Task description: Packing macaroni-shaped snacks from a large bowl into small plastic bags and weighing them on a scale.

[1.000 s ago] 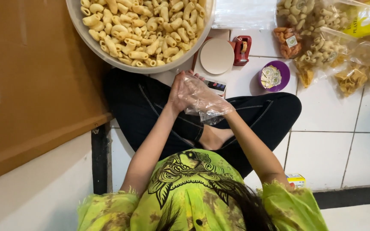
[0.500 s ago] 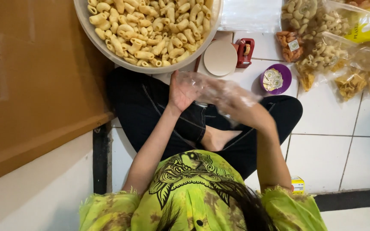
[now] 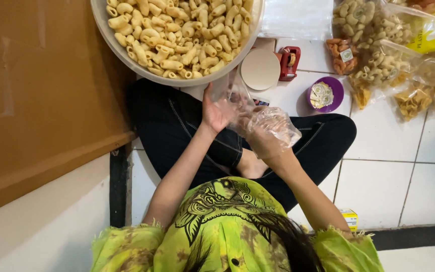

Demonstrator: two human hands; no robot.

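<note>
I sit cross-legged on the tiled floor. My left hand grips the edge of a clear plastic bag just below the rim of a big grey bowl heaped with pale tube-shaped crackers. My right hand is wrapped in thin clear plastic like a glove and touches the same bag from the right. Both hands hover over my dark trousers.
A small white weighing scale, a red tape dispenser and a purple cup of paper labels lie beyond my hands. Filled snack bags crowd the top right. A brown board runs along the left.
My right hand swung out to the right, then drew back toward my body, plastic bunched over it. My left hand stayed put holding the bag, which now stands more upright.
</note>
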